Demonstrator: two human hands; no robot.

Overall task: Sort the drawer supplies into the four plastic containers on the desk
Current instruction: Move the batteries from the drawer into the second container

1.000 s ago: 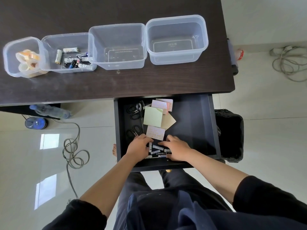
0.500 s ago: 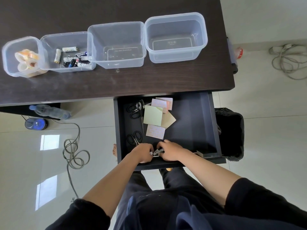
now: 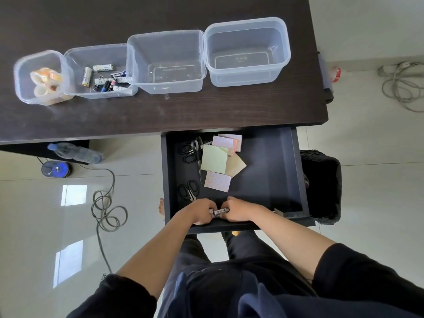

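Observation:
The dark drawer (image 3: 270, 180) stands pulled out below the desk. At its near edge my left hand (image 3: 202, 214) and my right hand (image 3: 238, 211) are cupped together around a bunch of batteries (image 3: 221, 211), one label showing between them. Further in lie sticky-note pads (image 3: 214, 159) and two black scissors (image 3: 191, 149). On the desk stand four clear containers in a row: one with tape rolls (image 3: 44, 80), one with batteries (image 3: 104, 76), and two with nothing in them (image 3: 165, 65), (image 3: 246, 51).
A black waste bin (image 3: 323, 187) stands right of the drawer. On the floor to the left are a water bottle (image 3: 75, 152), a blue round object (image 3: 55, 168) and a coiled cable (image 3: 107, 210). More cables (image 3: 401, 86) lie at far right.
Both hands swept the loose batteries from the drawer floor together and closed around them at the near edge. The view shifted slightly.

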